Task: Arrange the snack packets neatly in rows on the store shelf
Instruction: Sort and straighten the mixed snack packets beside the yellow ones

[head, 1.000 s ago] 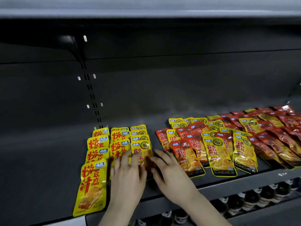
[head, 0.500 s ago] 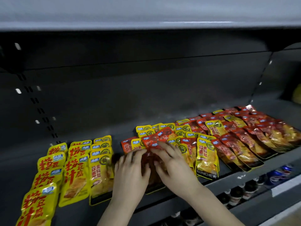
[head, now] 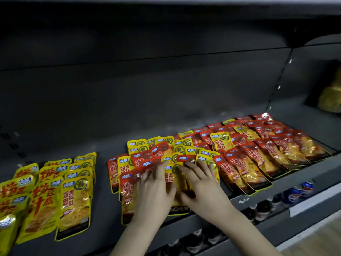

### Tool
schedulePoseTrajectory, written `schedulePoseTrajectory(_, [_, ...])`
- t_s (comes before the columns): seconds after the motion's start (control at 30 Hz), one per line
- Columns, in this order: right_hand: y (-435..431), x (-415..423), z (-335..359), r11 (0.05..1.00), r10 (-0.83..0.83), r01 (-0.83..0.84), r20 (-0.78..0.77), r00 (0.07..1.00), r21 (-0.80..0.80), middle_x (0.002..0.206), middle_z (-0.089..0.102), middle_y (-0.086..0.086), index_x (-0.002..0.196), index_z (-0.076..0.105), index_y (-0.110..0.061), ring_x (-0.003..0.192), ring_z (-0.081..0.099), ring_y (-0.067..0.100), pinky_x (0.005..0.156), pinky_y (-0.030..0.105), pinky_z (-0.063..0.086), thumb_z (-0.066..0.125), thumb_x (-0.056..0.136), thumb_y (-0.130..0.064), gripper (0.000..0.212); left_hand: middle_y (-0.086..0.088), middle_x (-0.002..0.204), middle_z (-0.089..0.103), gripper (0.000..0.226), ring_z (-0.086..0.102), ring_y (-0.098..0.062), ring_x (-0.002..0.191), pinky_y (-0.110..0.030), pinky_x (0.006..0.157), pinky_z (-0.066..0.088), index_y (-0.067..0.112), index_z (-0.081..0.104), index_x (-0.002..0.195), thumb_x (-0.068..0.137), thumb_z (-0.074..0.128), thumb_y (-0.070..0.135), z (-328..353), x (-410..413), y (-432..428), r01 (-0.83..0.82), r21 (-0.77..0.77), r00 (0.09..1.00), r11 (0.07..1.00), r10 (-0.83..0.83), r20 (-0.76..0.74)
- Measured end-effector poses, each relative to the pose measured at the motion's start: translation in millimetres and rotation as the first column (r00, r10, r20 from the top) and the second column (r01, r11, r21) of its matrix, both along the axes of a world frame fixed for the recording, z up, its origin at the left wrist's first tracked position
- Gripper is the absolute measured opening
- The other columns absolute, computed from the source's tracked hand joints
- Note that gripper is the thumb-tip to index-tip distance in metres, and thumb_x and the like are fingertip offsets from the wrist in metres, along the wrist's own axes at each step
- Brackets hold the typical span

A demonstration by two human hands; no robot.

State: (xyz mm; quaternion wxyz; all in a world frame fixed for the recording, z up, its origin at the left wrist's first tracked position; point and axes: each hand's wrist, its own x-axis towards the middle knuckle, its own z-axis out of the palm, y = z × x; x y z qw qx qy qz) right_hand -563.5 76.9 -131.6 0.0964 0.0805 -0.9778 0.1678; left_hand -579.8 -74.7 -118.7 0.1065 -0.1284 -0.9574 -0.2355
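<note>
Left hand (head: 153, 196): palm down, fingers straight and fanned out, lying flat on the red packets at the near left of the middle pile. It grips nothing, only presses.
Right hand (head: 201, 191): palm down too, fingers spread and just slightly bent, the tips resting on red and yellow packets a little further back. Nothing is pinched.
Between the hands: they sit side by side, thumbs close over a yellow packet (head: 176, 183). Its dark bottom edge with pale lettering shows below the palms.
Arms: two bare forearms rise from the bottom edge and angle inward, wrists above the shelf's front lip.
Middle pile (head: 166, 150): snack packets, red and yellow mixed, overlapping at odd angles in the middle of the shelf.
Left group (head: 73, 200): yellow packets in rows running front to back, lapped like tiles, with a strip of bare shelf between them and the pile.
Right rows (head: 258, 163): mostly red packets in slanted, overlapping rows reaching towards the back right.
Materials: the packets are flat, rectangular pouches of glossy film, crinkled and catching the light.
Shelf (head: 103, 182): dark grey and matt, with a back panel of the same colour.
Below: dark bottles (head: 262, 209) and blue cans (head: 302, 189) on the lower shelf, beside a pale price strip (head: 313, 202).
Far right: a yellowish bag (head: 330, 100), too blurred to make out.
</note>
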Motion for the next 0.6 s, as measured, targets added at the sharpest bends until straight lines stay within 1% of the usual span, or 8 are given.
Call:
schedulePoseTrajectory(0.07, [0.1, 0.2, 1.3, 1.000, 0.012, -0.012, -0.008, 1.000, 0.007, 0.153, 0.017, -0.013, 0.144, 0.022, -0.036, 0.145, -0.004, 0.021, 0.103, 0.026, -0.023, 0.021, 0.070, -0.059, 0.078, 0.006, 0.127, 0.058, 0.057, 0.049, -0.020, 0.120, -0.033, 0.101, 0.039, 0.031, 0.027, 0.140, 0.090, 0.054, 0.031, 1.3, 0.8, 2.3, -0.001, 0.098, 1.000, 0.995, -0.001, 0.029])
schedulePoseTrajectory(0.13, [0.1, -0.1, 0.9, 1.000, 0.021, -0.022, -0.005, 1.000, -0.010, 0.153, 0.018, -0.013, 0.144, 0.023, -0.036, 0.145, -0.002, 0.020, 0.104, 0.026, -0.022, 0.032, 0.077, -0.056, 0.070, 0.008, 0.127, 0.057, 0.056, 0.053, -0.018, 0.117, -0.032, 0.100, 0.042, 0.032, 0.032, 0.138, 0.089, 0.058, 0.022, 1.3, 0.9, 2.1, -0.004, 0.233, 0.998, 0.973, -0.010, 0.057])
schedulePoseTrajectory(0.23, [0.7, -0.6, -0.8, 0.995, 0.047, -0.050, -0.045, 0.998, -0.085, 0.149, 0.028, -0.012, 0.141, 0.031, -0.036, 0.143, 0.009, 0.018, 0.109, 0.028, -0.014, 0.038, 0.078, -0.053, 0.066, 0.010, 0.128, 0.056, 0.059, 0.057, -0.009, 0.110, -0.025, 0.095, 0.044, 0.032, 0.037, 0.135, 0.087, 0.059, 0.006, 0.3, 1.1, 0.3, -0.011, 0.374, 0.996, 0.927, -0.022, 0.083])
schedulePoseTrajectory(0.33, [-0.4, -0.2, 2.6, 0.974, 0.096, -0.110, -0.077, 0.992, -0.196, 0.145, 0.031, -0.014, 0.137, 0.037, -0.036, 0.140, 0.018, 0.009, 0.114, 0.030, -0.005, 0.056, 0.084, -0.038, 0.056, 0.011, 0.126, 0.056, 0.061, 0.061, -0.007, 0.099, -0.023, 0.087, 0.050, 0.032, 0.041, 0.132, 0.085, 0.060, -0.001, 0.5, 1.3, -4.3, -0.020, 0.455, 0.996, 0.890, -0.023, 0.090])
schedulePoseTrajectory(0.4, [-4.7, 0.2, 7.1, 0.940, 0.143, -0.161, -0.081, 0.986, -0.301, 0.143, 0.028, -0.019, 0.136, 0.037, -0.036, 0.137, 0.022, 0.000, 0.117, 0.029, 0.004, 0.061, 0.086, -0.028, 0.056, 0.013, 0.122, 0.056, 0.062, 0.061, -0.005, 0.095, -0.015, 0.080, 0.049, 0.039, 0.043, 0.126, 0.084, 0.061, -0.002, 2.2, 0.7, -10.5, -0.022, 0.509, 0.995, 0.861, -0.029, 0.092])
schedulePoseTrajectory(0.5, [-19.4, -1.8, 13.6, 0.887, 0.194, -0.222, -0.111, 0.975, -0.405, 0.145, 0.026, -0.023, 0.136, 0.037, -0.037, 0.127, 0.036, -0.005, 0.104, 0.009, 0.026, 0.063, 0.086, -0.020, 0.059, 0.015, 0.115, 0.056, 0.067, 0.061, 0.000, 0.089, -0.007, 0.074, 0.045, 0.050, 0.040, 0.113, 0.083, 0.061, -0.005, 7.0, -1.3, -26.8, -0.043, 0.562, 0.998, 0.826, 0.015, 0.054])
schedulePoseTrajectory(0.53, [-26.4, -3.4, 15.4, 0.877, 0.204, -0.237, -0.122, 0.971, -0.417, 0.145, 0.026, -0.024, 0.136, 0.038, -0.037, 0.122, 0.041, -0.005, 0.099, 0.006, 0.030, 0.063, 0.085, -0.018, 0.060, 0.014, 0.114, 0.057, 0.066, 0.061, 0.000, 0.089, -0.006, 0.073, 0.046, 0.049, 0.042, 0.113, 0.082, 0.061, -0.006, 8.8, -1.3, -33.5, -0.055, 0.578, 0.998, 0.814, 0.034, 0.048])
schedulePoseTrajectory(0.6, [-42.2, -7.6, 18.0, 0.866, 0.236, -0.270, -0.132, 0.963, -0.421, 0.143, 0.027, -0.022, 0.136, 0.040, -0.034, 0.113, 0.047, 0.003, 0.097, 0.008, 0.032, 0.064, 0.083, -0.014, 0.061, 0.012, 0.115, 0.060, 0.062, 0.063, -0.002, 0.088, -0.006, 0.075, 0.047, 0.042, 0.047, 0.115, 0.081, 0.060, -0.009, 11.6, 0.5, -48.1, -0.084, 0.599, 0.996, 0.796, 0.074, 0.042])
